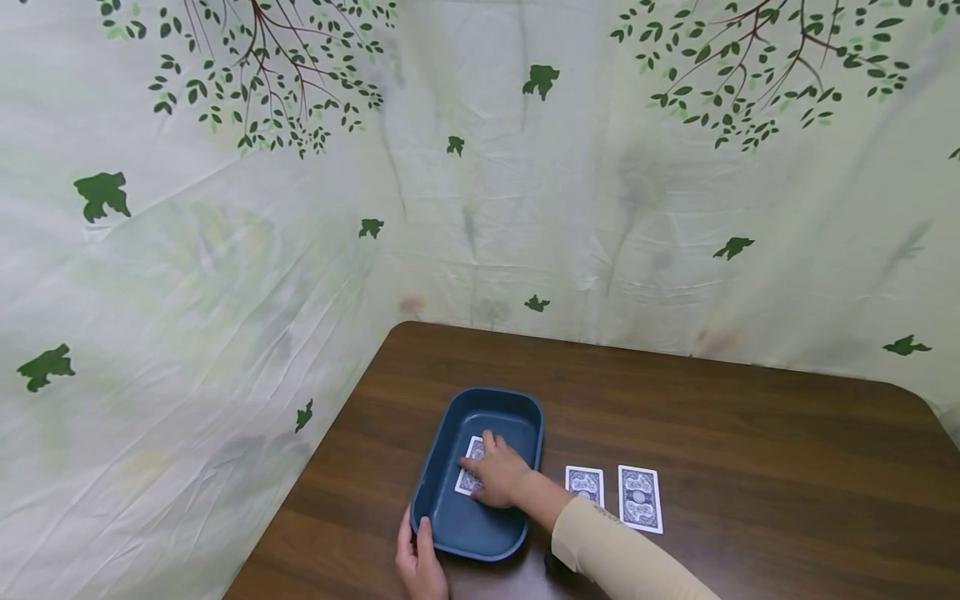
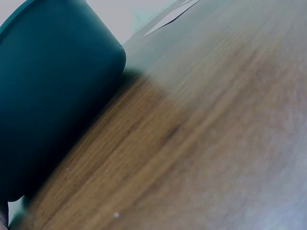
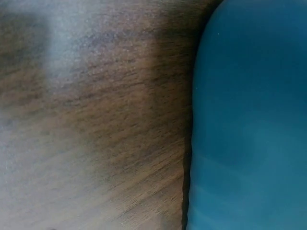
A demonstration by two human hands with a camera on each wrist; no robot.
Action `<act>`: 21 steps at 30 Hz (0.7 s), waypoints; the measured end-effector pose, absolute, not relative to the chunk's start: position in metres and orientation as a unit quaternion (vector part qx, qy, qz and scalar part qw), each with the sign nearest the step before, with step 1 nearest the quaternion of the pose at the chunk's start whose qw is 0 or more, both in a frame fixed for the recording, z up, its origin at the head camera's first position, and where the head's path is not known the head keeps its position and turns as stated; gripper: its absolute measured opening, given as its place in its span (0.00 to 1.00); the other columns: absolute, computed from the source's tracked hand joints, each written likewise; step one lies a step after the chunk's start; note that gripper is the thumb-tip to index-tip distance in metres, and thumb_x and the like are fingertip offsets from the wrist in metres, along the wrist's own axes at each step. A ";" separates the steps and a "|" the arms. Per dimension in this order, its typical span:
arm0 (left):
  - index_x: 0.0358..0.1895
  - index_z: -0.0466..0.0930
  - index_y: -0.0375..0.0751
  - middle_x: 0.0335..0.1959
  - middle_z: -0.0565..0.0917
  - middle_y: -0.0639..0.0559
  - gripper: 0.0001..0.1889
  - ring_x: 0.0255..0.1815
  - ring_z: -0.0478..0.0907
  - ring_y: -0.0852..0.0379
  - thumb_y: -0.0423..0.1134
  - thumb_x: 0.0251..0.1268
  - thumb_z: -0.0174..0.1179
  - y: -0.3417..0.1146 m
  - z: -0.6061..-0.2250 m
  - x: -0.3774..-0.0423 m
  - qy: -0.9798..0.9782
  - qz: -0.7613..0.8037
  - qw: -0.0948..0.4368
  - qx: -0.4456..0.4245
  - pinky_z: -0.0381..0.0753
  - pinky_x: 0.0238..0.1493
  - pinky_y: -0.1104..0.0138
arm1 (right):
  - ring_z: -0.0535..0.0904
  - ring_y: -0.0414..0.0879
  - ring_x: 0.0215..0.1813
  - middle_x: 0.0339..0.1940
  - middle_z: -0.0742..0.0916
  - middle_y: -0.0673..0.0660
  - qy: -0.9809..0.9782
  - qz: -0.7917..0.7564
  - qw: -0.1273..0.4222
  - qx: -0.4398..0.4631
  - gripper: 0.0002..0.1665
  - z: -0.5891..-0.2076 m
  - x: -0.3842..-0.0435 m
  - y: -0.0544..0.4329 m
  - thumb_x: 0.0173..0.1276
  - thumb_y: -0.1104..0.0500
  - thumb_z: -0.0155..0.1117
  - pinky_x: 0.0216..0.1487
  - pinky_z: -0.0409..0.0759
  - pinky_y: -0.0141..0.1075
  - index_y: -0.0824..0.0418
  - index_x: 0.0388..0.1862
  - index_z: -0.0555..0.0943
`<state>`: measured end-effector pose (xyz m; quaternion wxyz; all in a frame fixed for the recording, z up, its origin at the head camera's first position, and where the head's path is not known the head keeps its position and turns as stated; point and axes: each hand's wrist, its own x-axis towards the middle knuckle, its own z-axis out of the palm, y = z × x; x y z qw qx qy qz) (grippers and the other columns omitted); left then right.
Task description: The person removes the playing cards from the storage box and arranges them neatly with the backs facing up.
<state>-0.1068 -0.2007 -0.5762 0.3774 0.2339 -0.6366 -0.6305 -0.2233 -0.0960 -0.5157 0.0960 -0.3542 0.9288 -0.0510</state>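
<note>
With our right hand (image 1: 504, 474) spreading its fingers over the card (image 1: 468, 483) inside the blue tray (image 1: 480, 537), and our left hand (image 1: 422, 568) gripping the tray's near-left corner, we could skew that card if a fingertip drags or the tray slides.

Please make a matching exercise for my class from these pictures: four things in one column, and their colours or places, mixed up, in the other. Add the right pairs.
Column one
1. Left hand
2. Table
3. Right hand
4. Tray

Column two
A. Blue, with raised sides
B. Reaching in over a card, with fingers spread
C. Holding a near corner, thumb at the rim
D. Brown, with wood grain

Right pairs: 1-C, 2-D, 3-B, 4-A
</note>
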 end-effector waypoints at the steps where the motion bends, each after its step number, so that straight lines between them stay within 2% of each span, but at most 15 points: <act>1: 0.55 0.70 0.22 0.49 0.78 0.51 0.18 0.46 0.70 0.72 0.31 0.67 0.50 -0.201 -0.576 -0.107 -0.637 -0.630 0.377 0.235 0.66 0.45 0.81 | 0.66 0.55 0.53 0.54 0.67 0.62 0.929 -0.052 0.098 -0.353 0.31 -0.516 -0.224 -0.096 0.59 0.40 0.61 0.52 0.72 0.42 0.41 0.63 0.72; 3: 0.55 0.70 0.22 0.49 0.78 0.54 0.18 0.46 0.70 0.72 0.31 0.67 0.50 -0.201 -0.576 -0.107 -0.638 -0.630 0.376 0.236 0.66 0.45 0.81 | 0.66 0.54 0.52 0.53 0.67 0.62 0.929 -0.057 0.102 -0.350 0.31 -0.515 -0.224 -0.097 0.59 0.40 0.62 0.50 0.73 0.41 0.41 0.62 0.72; 5: 0.55 0.70 0.22 0.49 0.78 0.51 0.18 0.46 0.70 0.72 0.31 0.67 0.50 -0.200 -0.575 -0.107 -0.636 -0.632 0.375 0.237 0.66 0.46 0.81 | 0.66 0.54 0.51 0.53 0.67 0.62 0.928 -0.065 0.106 -0.350 0.31 -0.514 -0.224 -0.096 0.58 0.40 0.62 0.47 0.74 0.40 0.42 0.62 0.72; 6: 0.55 0.70 0.22 0.48 0.78 0.55 0.18 0.46 0.70 0.72 0.31 0.67 0.51 -0.201 -0.576 -0.107 -0.634 -0.633 0.376 0.236 0.66 0.46 0.81 | 0.66 0.54 0.51 0.53 0.66 0.62 0.928 -0.069 0.109 -0.350 0.31 -0.514 -0.224 -0.096 0.58 0.41 0.63 0.46 0.75 0.40 0.43 0.62 0.73; 9: 0.55 0.70 0.22 0.48 0.78 0.53 0.18 0.45 0.70 0.72 0.31 0.67 0.51 -0.200 -0.575 -0.107 -0.637 -0.631 0.373 0.241 0.66 0.45 0.81 | 0.66 0.53 0.50 0.53 0.67 0.61 0.926 -0.087 0.111 -0.350 0.31 -0.514 -0.225 -0.095 0.57 0.41 0.64 0.44 0.76 0.39 0.44 0.61 0.73; 15: 0.55 0.70 0.22 0.51 0.76 0.36 0.17 0.45 0.70 0.72 0.30 0.66 0.51 -0.199 -0.572 -0.108 -0.639 -0.629 0.371 0.240 0.67 0.45 0.81 | 0.67 0.52 0.48 0.50 0.68 0.60 0.923 -0.100 0.101 -0.356 0.38 -0.517 -0.228 -0.092 0.50 0.37 0.68 0.42 0.76 0.38 0.46 0.60 0.74; 21: 0.55 0.70 0.22 0.50 0.76 0.35 0.17 0.45 0.70 0.73 0.29 0.66 0.50 -0.200 -0.574 -0.107 -0.640 -0.626 0.372 0.245 0.66 0.45 0.81 | 0.67 0.53 0.51 0.53 0.67 0.61 0.919 -0.122 0.103 -0.361 0.39 -0.512 -0.230 -0.092 0.51 0.40 0.69 0.45 0.75 0.40 0.48 0.62 0.72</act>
